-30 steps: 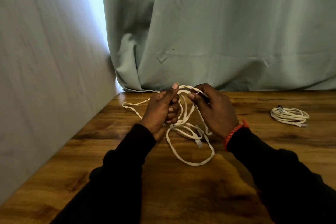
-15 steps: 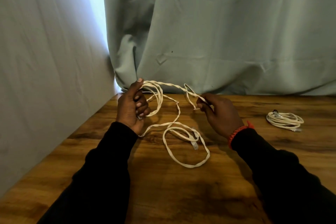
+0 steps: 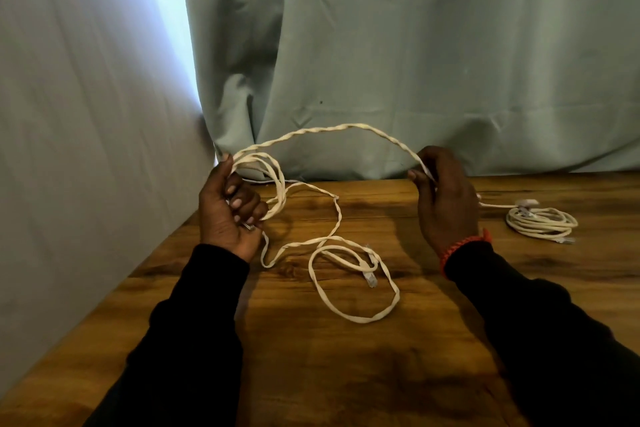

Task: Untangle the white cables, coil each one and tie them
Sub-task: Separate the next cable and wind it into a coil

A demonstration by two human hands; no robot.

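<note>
A loose white flat cable [image 3: 353, 288] lies in loops on the wooden table [image 3: 346, 374], its clear plug near the middle. My left hand [image 3: 230, 215] grips a small coil of this cable, held up above the table's left side. From that coil a twisted stretch arcs through the air to my right hand [image 3: 443, 198], which pinches it between thumb and fingers. A second white cable [image 3: 540, 222] sits coiled on the table at the right, beyond my right hand.
A pale green curtain [image 3: 415, 62] hangs along the back edge of the table. A grey draped wall [image 3: 86, 149] closes off the left side. Bare wood stretches toward me between my black sleeves.
My hands have moved apart, the left going left and the right going right. The stretch of cable between them has drawn out into a long raised arc.
</note>
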